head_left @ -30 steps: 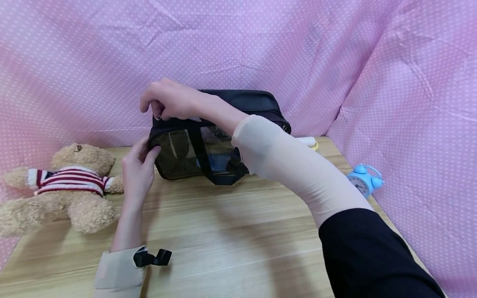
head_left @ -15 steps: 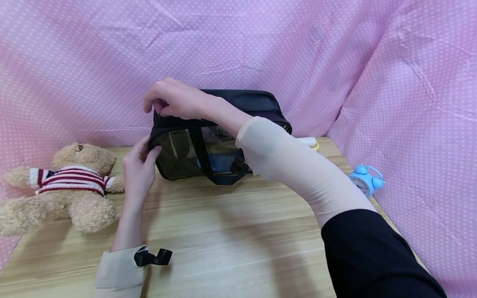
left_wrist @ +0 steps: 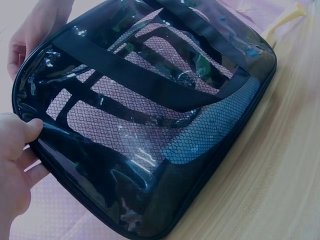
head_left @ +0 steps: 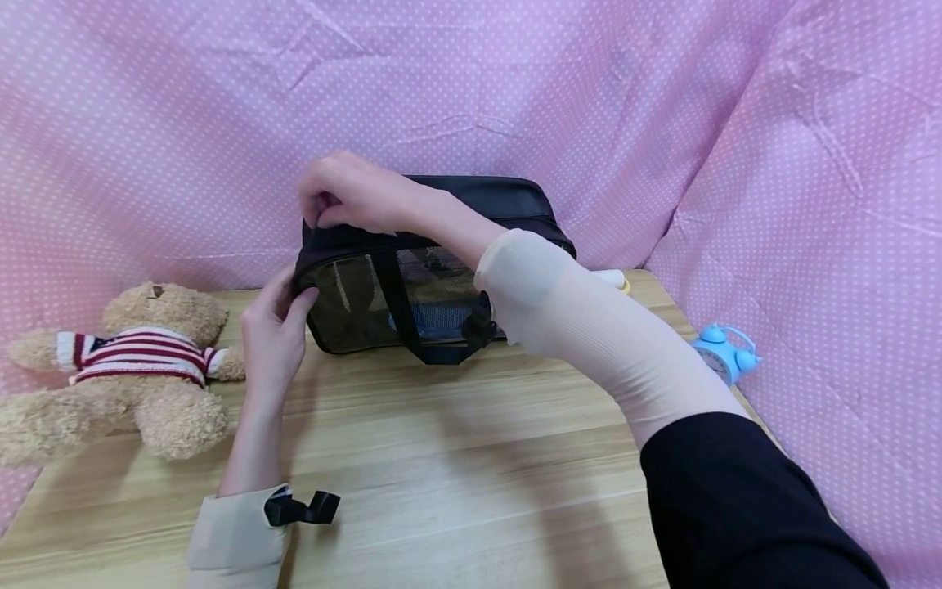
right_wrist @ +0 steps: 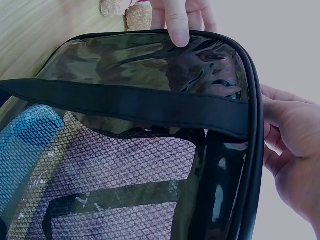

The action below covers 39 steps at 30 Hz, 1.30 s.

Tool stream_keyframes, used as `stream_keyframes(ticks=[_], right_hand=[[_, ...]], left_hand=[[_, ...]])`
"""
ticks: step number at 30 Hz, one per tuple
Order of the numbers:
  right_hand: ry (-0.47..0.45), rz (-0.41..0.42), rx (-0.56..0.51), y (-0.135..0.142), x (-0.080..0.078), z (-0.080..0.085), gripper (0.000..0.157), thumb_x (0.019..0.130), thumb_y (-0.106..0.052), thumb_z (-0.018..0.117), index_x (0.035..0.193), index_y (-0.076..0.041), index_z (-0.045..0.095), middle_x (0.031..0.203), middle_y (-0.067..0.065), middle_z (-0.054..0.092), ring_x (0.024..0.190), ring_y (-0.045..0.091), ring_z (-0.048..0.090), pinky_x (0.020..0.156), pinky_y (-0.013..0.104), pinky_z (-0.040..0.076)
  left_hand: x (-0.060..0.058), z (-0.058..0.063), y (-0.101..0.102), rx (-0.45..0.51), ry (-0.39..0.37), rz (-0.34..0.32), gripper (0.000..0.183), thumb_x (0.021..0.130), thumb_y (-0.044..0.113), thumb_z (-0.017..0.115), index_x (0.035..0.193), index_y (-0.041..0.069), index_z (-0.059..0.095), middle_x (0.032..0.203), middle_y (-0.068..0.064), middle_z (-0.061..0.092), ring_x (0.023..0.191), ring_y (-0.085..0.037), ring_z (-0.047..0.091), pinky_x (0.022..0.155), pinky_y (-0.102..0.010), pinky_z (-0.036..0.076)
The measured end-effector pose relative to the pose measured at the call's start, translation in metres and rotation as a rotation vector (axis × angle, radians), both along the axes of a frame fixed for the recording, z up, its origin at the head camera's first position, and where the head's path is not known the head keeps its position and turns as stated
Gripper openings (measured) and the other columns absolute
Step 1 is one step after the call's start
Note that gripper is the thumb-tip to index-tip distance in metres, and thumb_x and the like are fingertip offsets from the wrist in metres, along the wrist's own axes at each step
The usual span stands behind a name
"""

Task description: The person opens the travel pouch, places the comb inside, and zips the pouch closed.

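Fingers (head_left: 318, 214) of the right hand (head_left: 353, 196) curl down over the top left corner of the black toiletry bag (head_left: 508, 200) and seem to pinch something small at its rim, probably a zip pull, though the head view does not show the pull itself; the left hand (head_left: 274, 339) grips the same end of the bag lower down, thumb on the clear front panel. The bag stands upright on its long edge near the back of the counter (head_left: 456, 458), its long axis running left to right, so the rest of its rim lies to the right of both hands, and the right hand sits nearer that top edge. A teddy bear (head_left: 125, 372) lies at the left, a blue alarm clock (head_left: 719, 352) at the right, and pink dotted cloth (head_left: 515, 90) walls the space on three sides. From the left wrist, the left thumb (left_wrist: 27, 131) presses the bag's bound edge (left_wrist: 65, 135), with the mesh and clear panel spreading away to the right over the wooden counter. From the right wrist, the right fingers (right_wrist: 282, 122) hook round the piped rim at the right, while the left thumb (right_wrist: 177, 22) pins the far edge of the clear panel (right_wrist: 145, 60).
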State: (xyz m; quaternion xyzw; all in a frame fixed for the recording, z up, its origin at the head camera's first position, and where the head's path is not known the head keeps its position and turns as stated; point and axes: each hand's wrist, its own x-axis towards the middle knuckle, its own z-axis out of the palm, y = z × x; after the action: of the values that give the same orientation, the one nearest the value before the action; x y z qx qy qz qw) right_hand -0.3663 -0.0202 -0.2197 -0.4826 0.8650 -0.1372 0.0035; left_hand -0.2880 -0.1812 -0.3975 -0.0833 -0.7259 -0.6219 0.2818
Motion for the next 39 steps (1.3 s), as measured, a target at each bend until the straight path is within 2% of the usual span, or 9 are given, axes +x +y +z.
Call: stream_keyframes(ticks=[4, 10, 20, 25, 30, 35, 39], right_hand=[[-0.004, -0.002, -0.013, 0.005, 0.0, 0.0, 0.014, 0.101, -0.009, 0.064, 0.091, -0.013, 0.073, 0.09, -0.003, 0.06, 0.089, 0.009, 0.052, 0.082, 0.018, 0.042], [0.032, -0.026, 0.002, 0.009, 0.001, 0.0, 0.013, 0.102, -0.018, 0.065, 0.091, -0.016, 0.071, 0.093, -0.005, 0.053, 0.093, 0.008, 0.048, 0.086, 0.019, 0.041], [-0.019, -0.048, -0.036, 0.012, 0.004, 0.0, 0.016, 0.103, -0.017, 0.063, 0.087, -0.016, 0.067, 0.08, -0.005, 0.05, 0.079, 0.01, 0.047, 0.074, 0.019, 0.035], [-0.019, -0.066, -0.034, 0.015, 0.004, 0.003, 0.014, 0.1, -0.012, 0.062, 0.092, -0.014, 0.073, 0.081, -0.005, 0.057, 0.078, 0.008, 0.051, 0.074, 0.017, 0.04], [-0.019, -0.098, -0.048, 0.019, 0.0, 0.003, 0.02, 0.097, -0.005, 0.058, 0.099, -0.01, 0.077, 0.088, -0.003, 0.067, 0.08, 0.007, 0.056, 0.076, 0.015, 0.045], [-0.038, -0.105, -0.079, 0.024, -0.003, 0.001, 0.021, 0.096, -0.002, 0.056, 0.1, -0.01, 0.075, 0.084, -0.003, 0.066, 0.077, 0.008, 0.056, 0.076, 0.016, 0.045], [-0.086, -0.114, -0.107, 0.029, -0.006, 0.002, 0.017, 0.096, -0.002, 0.057, 0.102, -0.009, 0.073, 0.089, -0.001, 0.069, 0.082, 0.008, 0.06, 0.081, 0.016, 0.047]], left_hand=[[0.002, 0.001, 0.001, -0.019, -0.01, 0.015, 0.031, 0.099, 0.001, 0.064, 0.129, -0.001, 0.069, 0.13, -0.022, 0.07, 0.111, 0.007, 0.065, 0.097, -0.011, 0.053], [0.005, 0.002, 0.002, -0.024, -0.02, 0.022, 0.03, 0.099, 0.002, 0.064, 0.129, -0.001, 0.069, 0.13, -0.022, 0.07, 0.111, 0.007, 0.065, 0.097, -0.011, 0.053], [0.009, 0.002, 0.004, -0.035, -0.019, 0.034, 0.03, 0.099, 0.002, 0.064, 0.129, -0.001, 0.069, 0.129, -0.023, 0.07, 0.109, 0.008, 0.065, 0.096, -0.01, 0.053], [0.011, 0.002, 0.005, -0.037, -0.027, 0.038, 0.03, 0.1, 0.003, 0.064, 0.129, -0.001, 0.069, 0.129, -0.022, 0.07, 0.109, 0.008, 0.065, 0.096, -0.01, 0.052], [0.01, 0.002, 0.004, -0.043, -0.033, 0.043, 0.03, 0.1, 0.003, 0.064, 0.129, 0.0, 0.069, 0.129, -0.022, 0.07, 0.11, 0.008, 0.065, 0.097, -0.01, 0.052], [0.009, 0.002, 0.003, -0.048, -0.03, 0.046, 0.03, 0.099, 0.003, 0.064, 0.129, -0.001, 0.069, 0.129, -0.022, 0.07, 0.108, 0.009, 0.064, 0.096, -0.01, 0.052], [0.008, 0.001, 0.003, -0.049, -0.024, 0.047, 0.03, 0.099, 0.003, 0.065, 0.129, -0.001, 0.069, 0.128, -0.022, 0.071, 0.108, 0.01, 0.064, 0.095, -0.01, 0.053]])
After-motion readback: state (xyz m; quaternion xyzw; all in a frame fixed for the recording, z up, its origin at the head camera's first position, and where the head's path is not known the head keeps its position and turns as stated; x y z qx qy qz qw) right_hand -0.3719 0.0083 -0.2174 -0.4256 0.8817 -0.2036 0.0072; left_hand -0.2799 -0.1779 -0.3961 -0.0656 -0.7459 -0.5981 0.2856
